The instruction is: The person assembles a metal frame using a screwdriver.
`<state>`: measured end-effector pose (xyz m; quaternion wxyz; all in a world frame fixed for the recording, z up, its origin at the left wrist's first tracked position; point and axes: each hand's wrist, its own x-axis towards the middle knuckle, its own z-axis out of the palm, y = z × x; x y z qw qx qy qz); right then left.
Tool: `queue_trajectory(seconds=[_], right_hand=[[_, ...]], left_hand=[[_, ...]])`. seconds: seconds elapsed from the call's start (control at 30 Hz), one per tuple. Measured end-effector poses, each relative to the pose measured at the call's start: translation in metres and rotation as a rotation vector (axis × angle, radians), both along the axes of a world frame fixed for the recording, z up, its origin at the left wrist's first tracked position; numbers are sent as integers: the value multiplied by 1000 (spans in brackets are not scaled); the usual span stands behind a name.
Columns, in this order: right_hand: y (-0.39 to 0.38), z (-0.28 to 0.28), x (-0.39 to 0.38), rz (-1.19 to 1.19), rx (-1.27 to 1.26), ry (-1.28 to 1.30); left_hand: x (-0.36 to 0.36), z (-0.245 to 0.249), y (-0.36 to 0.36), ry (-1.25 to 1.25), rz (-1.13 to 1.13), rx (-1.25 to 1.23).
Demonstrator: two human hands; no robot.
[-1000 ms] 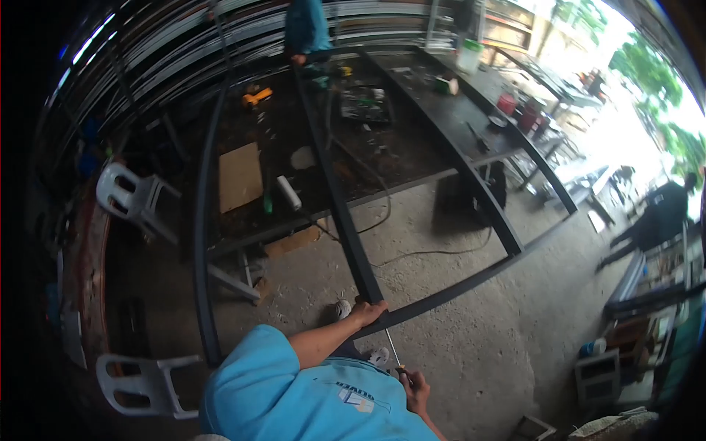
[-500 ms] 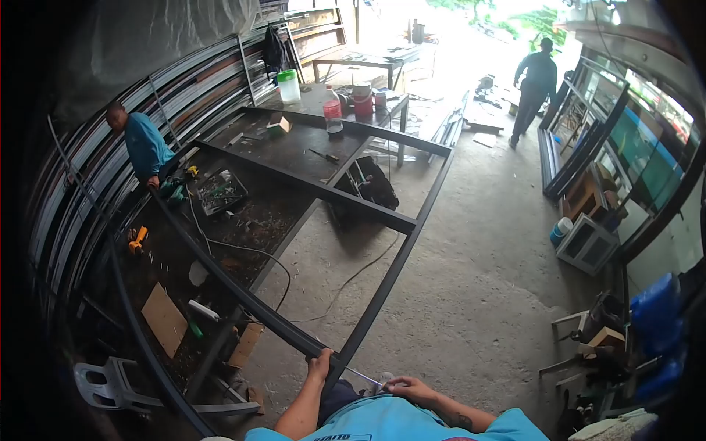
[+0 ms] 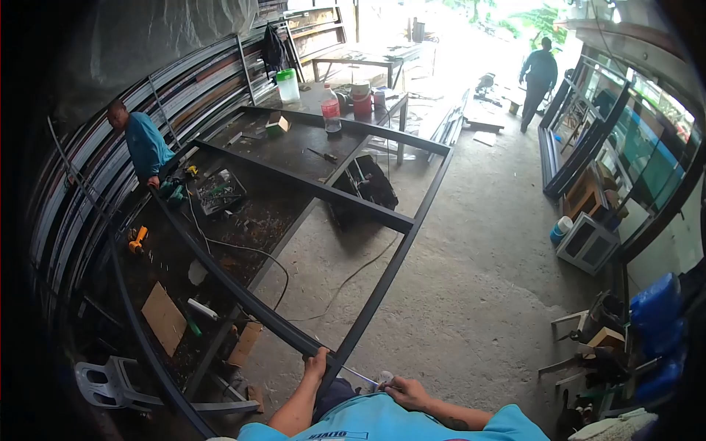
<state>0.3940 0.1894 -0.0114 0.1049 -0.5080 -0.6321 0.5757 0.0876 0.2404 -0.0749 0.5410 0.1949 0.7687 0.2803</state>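
A large dark metal frame (image 3: 382,298) with crossbars reaches from the table toward my body. My left hand (image 3: 316,363) is wrapped around its near rail, close to the corner. In my right hand (image 3: 409,393), the fingers are closed around the handle end of a screwdriver (image 3: 360,375). Its long thin shaft points left, with the tip right at the frame's near corner beside my left hand. My fingers hide most of the handle.
At the left, a co-worker (image 3: 145,147) has a hand on the far end of the rail. The dark worktable (image 3: 250,239) holds a yellow drill (image 3: 137,239), a parts tray (image 3: 218,192) and cables. A plastic chair (image 3: 103,382) stands lower left. Another person (image 3: 540,81) is at the back.
My right hand has shifted slightly with the screwdriver, whose tip stays at the frame's corner. The person at the back has walked farther away. My left hand keeps its grip.
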Motion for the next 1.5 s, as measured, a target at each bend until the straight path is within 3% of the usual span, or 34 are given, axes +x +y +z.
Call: queue_trajectory(seconds=[0.13, 0.2, 0.27, 0.33, 0.4, 0.53, 0.6, 0.63, 0.7, 0.73, 0.83, 0.93, 1.07, 1.17, 1.33, 1.4, 1.5], right_hand=[[8, 6, 2, -76, -228, 158], [13, -5, 4, -125, -542, 215], [1, -31, 4, -180, -602, 299], [12, -1, -1, -276, -774, 370], [6, -19, -2, -335, -811, 533], [-1, -54, 3, -388, -883, 533], [3, -50, 7, -247, -679, 497], [5, -48, 16, -264, -676, 510], [15, -2, 41, -156, -603, 446], [13, -6, 55, -171, -607, 457], [6, -23, 111, -522, -616, 324], [2, -7, 147, -908, -490, 325], [25, -7, 164, -1091, -375, 415], [69, 3, 139, -1198, -273, 469], [173, 35, 68, -1132, -146, 642], [216, 46, 38, -938, -84, 716], [271, 75, -3, -632, -122, 663]], left_hand=[[0, -7, 1, 4, 9, 0], [1, -2, -1, 5, 0, 13], [3, 4, 0, 8, -10, 39], [4, 2, -1, 65, 27, 90], [5, 5, 2, 61, 38, 146], [17, 44, -7, -30, 81, 50], [24, 61, -1, -62, 121, 78], [18, 39, -3, -48, 113, 83], [17, 45, -2, -81, 125, 77], [17, 49, -4, -120, 161, 71], [7, 58, -17, -285, 39, 107], [-5, 42, -22, -263, 37, 76], [-1, 52, -18, -178, 15, 17], [0, 51, -21, -209, -79, 151], [-2, 53, -14, -96, -112, 172], [0, 70, -10, 19, -335, 83], [-2, 73, 13, 32, -166, 96]])
